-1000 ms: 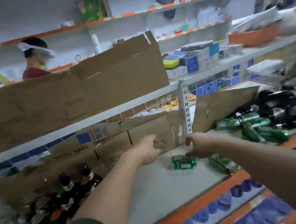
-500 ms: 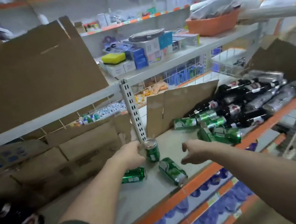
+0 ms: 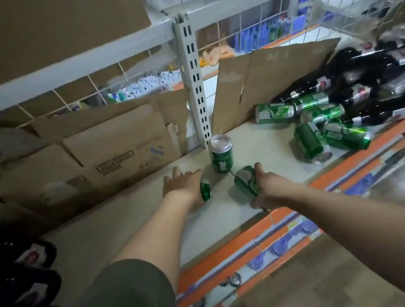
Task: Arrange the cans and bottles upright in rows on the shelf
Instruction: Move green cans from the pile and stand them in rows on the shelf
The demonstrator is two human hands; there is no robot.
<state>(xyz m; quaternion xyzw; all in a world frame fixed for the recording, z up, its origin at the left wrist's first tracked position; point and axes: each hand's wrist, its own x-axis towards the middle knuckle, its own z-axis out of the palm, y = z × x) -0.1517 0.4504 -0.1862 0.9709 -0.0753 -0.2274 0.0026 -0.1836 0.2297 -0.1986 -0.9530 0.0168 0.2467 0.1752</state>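
— We've got one green can [image 3: 222,156] standing upright on the shelf [image 3: 117,226], just in front of the white slotted post [image 3: 195,83]. Two more lie on their sides in front of it, one at each hand.

— So we stand these two next. Best to roll each up onto its base and set it tight beside the upright one, so the row starts straight along the back.

— What's our left hand [image 3: 184,189] doing?

— It lies fairly flat over the small can [image 3: 205,190], fingers spread toward the cardboard [image 3: 117,155]. It touches the can, but we can't call it a closed grip.

— And the right hand [image 3: 267,187]?

— Curled round the other lying can [image 3: 246,182], fingers wrapped on its far side; that one looks held. We should lift from the body, not the rim, and put it down gently so it doesn't knock its neighbour.

— The rest?

— A heap of green cans [image 3: 324,132] and dark bottles [image 3: 370,86] lies to the right, all on their sides. Most of the job is ahead of us.
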